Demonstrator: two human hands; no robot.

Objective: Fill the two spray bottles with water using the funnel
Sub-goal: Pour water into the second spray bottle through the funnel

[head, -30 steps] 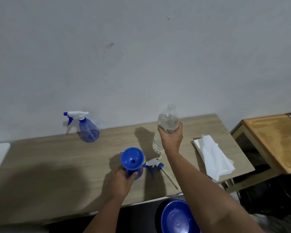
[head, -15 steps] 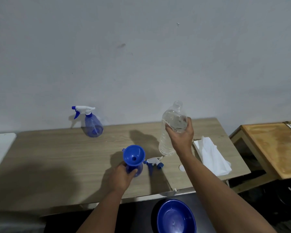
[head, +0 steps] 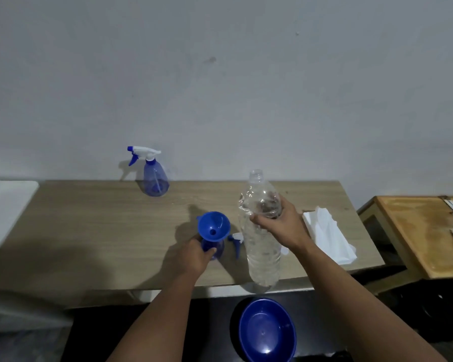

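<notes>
The left hand (head: 194,253) gripped a blue spray bottle (head: 215,248) near the table's (head: 89,231) front edge, its fingers curled round the neck below the blue funnel (head: 213,226) seated in its mouth. The right hand (head: 277,223) clasped a clear, uncapped water bottle (head: 260,231) just right of the funnel, upright, with no label or writing readable. A detached trigger head (head: 236,240) lay between them. A second capped spray bottle (head: 153,177) stood far left by the wall. White tissue (head: 327,233) lay right; a blue bowl (head: 267,331) sat below.
</notes>
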